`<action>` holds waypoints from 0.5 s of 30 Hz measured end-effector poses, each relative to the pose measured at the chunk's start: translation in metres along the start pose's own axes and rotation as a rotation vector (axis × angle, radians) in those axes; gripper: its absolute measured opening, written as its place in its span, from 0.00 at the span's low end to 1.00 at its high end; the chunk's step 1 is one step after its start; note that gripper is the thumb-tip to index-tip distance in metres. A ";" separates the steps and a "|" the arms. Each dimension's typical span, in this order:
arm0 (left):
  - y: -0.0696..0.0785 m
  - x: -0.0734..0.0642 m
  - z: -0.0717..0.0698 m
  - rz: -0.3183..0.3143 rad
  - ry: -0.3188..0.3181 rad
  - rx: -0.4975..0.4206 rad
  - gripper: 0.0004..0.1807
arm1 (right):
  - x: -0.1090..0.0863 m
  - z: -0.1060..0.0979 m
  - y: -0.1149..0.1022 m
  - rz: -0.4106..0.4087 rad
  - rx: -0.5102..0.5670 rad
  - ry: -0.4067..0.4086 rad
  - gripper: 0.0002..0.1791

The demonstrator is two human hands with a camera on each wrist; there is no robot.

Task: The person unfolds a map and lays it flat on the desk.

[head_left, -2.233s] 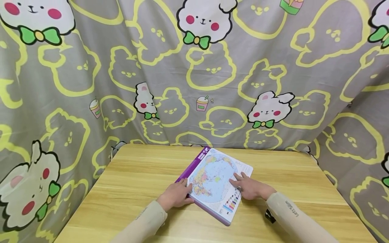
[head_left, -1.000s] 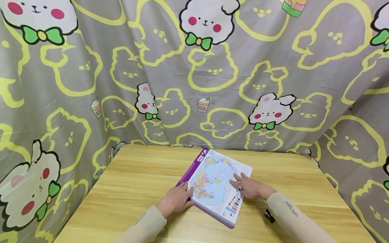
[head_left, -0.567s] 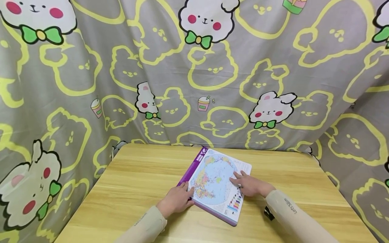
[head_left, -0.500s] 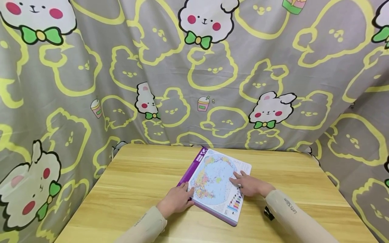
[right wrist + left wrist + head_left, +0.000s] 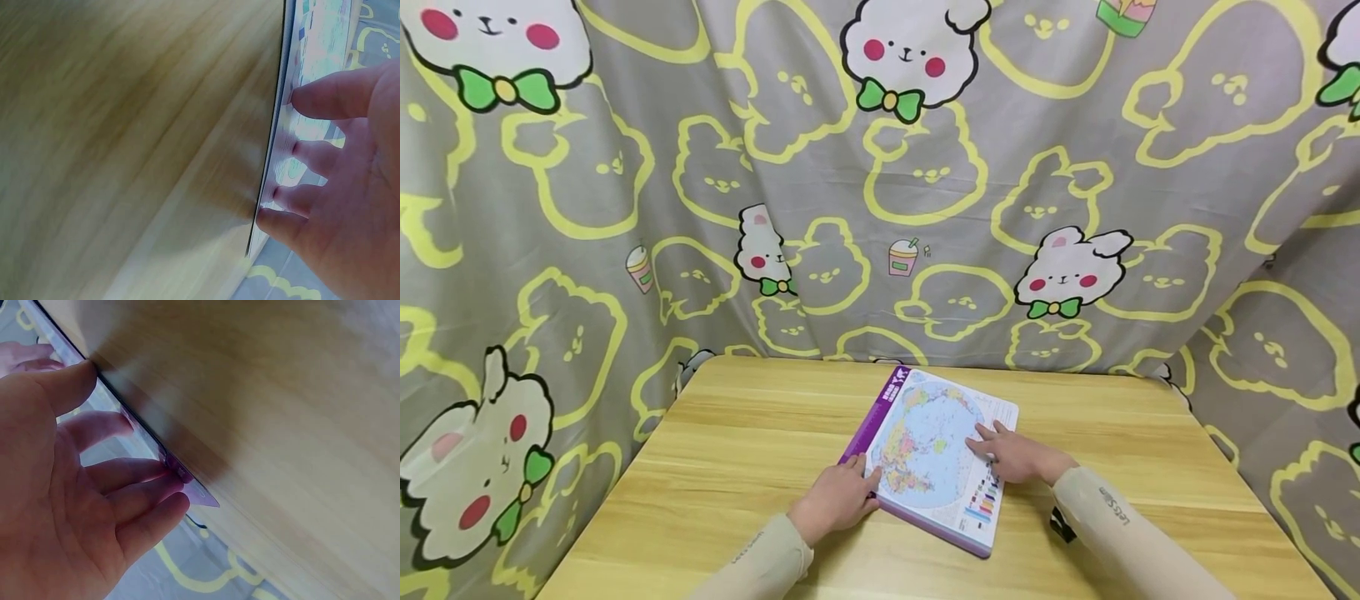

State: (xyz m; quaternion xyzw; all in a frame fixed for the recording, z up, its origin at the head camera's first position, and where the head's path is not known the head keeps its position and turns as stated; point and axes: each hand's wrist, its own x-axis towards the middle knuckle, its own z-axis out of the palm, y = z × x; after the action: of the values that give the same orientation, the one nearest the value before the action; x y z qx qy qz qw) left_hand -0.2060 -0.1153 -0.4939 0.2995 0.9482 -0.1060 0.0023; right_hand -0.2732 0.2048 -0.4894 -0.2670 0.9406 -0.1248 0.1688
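Observation:
A thick rectangular world-map board (image 5: pixel 936 429), with a purple strip along its far-left side and a purple edge, lies tilted on the wooden table. My left hand (image 5: pixel 835 498) is at its left corner, fingers over the purple strip and thumb at the near edge. In the left wrist view the left hand (image 5: pixel 81 481) has its fingers and thumb spread along the board's edge (image 5: pixel 140 428). From the right, my right hand (image 5: pixel 1011 454) rests spread fingers on the map's right side. The right wrist view shows the right hand's fingertips (image 5: pixel 303 103) against the board's side (image 5: pixel 275 147).
The wooden table (image 5: pixel 722 450) extends around the board on every side. A grey curtain (image 5: pixel 820 167) with cartoon animals hangs behind the table and along both sides. A black strap (image 5: pixel 1063 525) shows beneath the right sleeve.
The board has turned slightly counterclockwise: its far corner has shifted left and its near corner right. Both hands have stayed on it, the left moving a little nearer to me.

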 end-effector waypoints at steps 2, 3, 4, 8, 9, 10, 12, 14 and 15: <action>0.000 0.000 0.000 -0.005 -0.001 -0.004 0.28 | 0.001 -0.001 0.000 -0.001 -0.006 0.003 0.29; 0.000 0.000 -0.001 -0.007 -0.002 -0.007 0.28 | 0.001 -0.001 0.001 -0.003 -0.009 0.004 0.29; 0.000 0.000 -0.001 -0.009 -0.004 -0.007 0.28 | 0.002 -0.001 0.001 -0.006 -0.014 0.005 0.29; 0.001 -0.002 -0.002 -0.012 0.003 -0.011 0.28 | 0.003 -0.001 0.003 -0.016 -0.016 0.005 0.29; 0.002 -0.002 -0.003 -0.013 0.005 -0.012 0.28 | 0.003 0.000 0.003 -0.014 -0.017 0.005 0.29; 0.003 -0.003 -0.003 -0.012 0.007 -0.013 0.28 | 0.003 0.000 0.003 -0.014 -0.018 0.006 0.30; 0.004 -0.004 -0.003 -0.010 0.014 -0.015 0.28 | 0.003 0.000 0.002 -0.015 -0.021 0.005 0.30; 0.006 -0.005 -0.003 -0.006 0.019 -0.005 0.28 | 0.003 0.000 0.002 -0.012 -0.024 0.004 0.30; 0.007 -0.005 -0.003 -0.003 0.025 0.000 0.28 | 0.003 0.000 0.002 -0.008 -0.026 0.004 0.30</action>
State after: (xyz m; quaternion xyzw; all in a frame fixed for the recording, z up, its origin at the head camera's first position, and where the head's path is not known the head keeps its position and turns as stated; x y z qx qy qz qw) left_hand -0.1976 -0.1124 -0.4916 0.2992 0.9487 -0.1024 -0.0096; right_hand -0.2764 0.2048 -0.4912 -0.2729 0.9413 -0.1139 0.1629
